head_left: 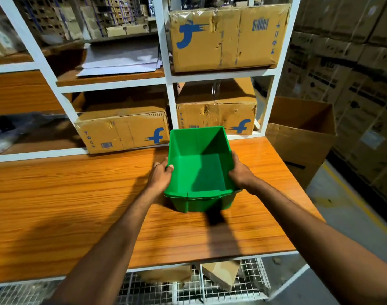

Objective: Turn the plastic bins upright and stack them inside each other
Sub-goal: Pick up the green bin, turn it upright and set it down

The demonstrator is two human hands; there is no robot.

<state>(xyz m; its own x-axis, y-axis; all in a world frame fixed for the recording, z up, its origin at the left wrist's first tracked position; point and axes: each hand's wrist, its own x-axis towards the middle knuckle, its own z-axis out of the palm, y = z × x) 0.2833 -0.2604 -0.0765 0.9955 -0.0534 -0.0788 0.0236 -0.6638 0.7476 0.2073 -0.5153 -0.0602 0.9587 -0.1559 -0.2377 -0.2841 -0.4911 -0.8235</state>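
So the green bin is already mouth-up, sitting on or just off the desk; honestly can't tell if it's touching. The left hand is clamped on the bin's left wall with the thumb hooked over the rim. The right hand is curled round the bin's right wall the same way. No second bin that I can see, though the near rim looks sort of doubled, maybe one's nested in there.

What I'd worry about: it's a rim-only grip on slick plastic, so one hand slipping would tip it. Push it back too far and it knocks the cardboard box right behind the bin.
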